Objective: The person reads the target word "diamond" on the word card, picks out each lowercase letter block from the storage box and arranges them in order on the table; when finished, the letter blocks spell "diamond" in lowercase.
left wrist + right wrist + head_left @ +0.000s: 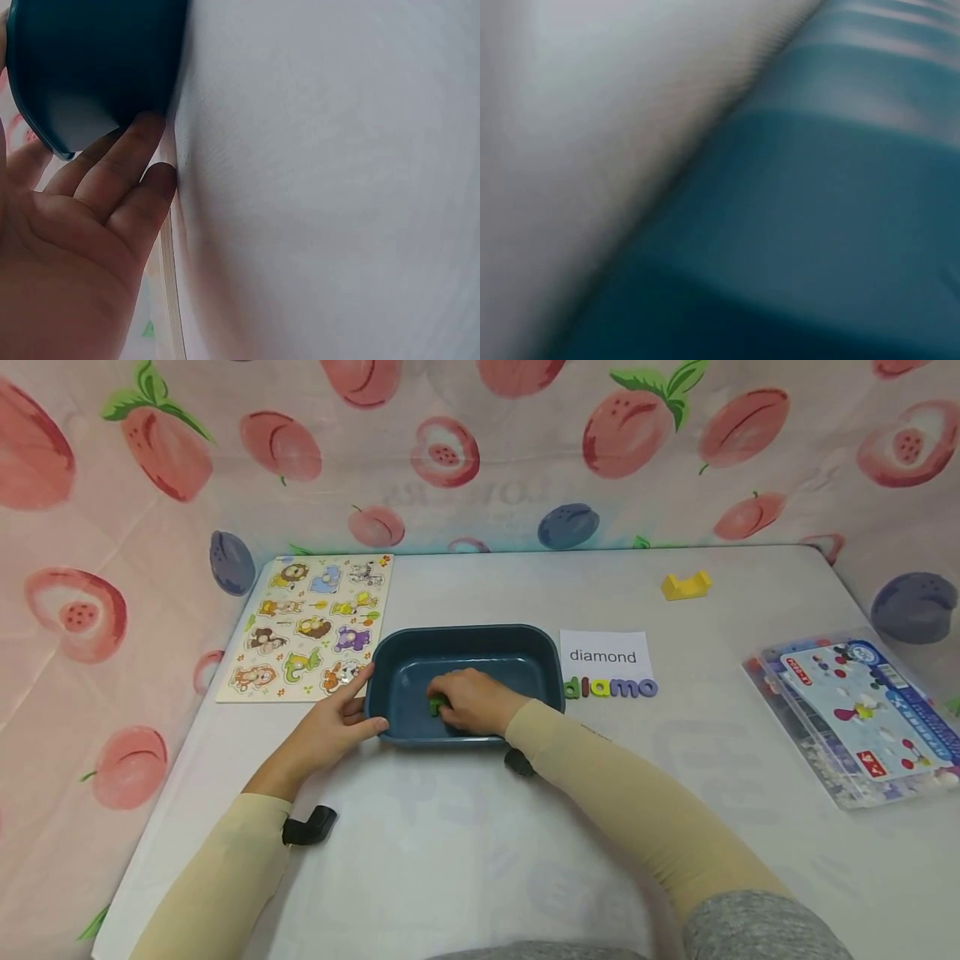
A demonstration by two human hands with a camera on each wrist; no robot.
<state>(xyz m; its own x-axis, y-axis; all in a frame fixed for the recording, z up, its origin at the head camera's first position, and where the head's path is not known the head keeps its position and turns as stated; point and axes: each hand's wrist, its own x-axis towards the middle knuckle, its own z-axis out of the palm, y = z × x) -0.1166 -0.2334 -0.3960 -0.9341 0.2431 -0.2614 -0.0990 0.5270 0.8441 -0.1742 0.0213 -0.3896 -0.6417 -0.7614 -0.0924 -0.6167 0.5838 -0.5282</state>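
A dark blue-green rectangular basin [465, 631] stands on the white table. My left hand [333, 731] holds its left end, thumb at the front corner and fingers against the outer wall. In the left wrist view, the left fingers [120, 161] touch the outside of the basin [90, 67]. My right hand [476, 700] reaches inside and pinches a small green letter [436, 703], mostly hidden by the fingers. Right of the basin, coloured letters [621, 688] spell "diamo" below a white card [603, 647] printed "diamond". The blurred right wrist view shows only the basin wall [817, 210] and table.
An animal puzzle board [303, 631] lies at the back left, close to the basin. A yellow notched piece [686, 586] sits at the back right. Farther right is a clear plastic case [855, 718] with a printed label. A fruit-patterned cloth [487, 452] hangs behind the table.
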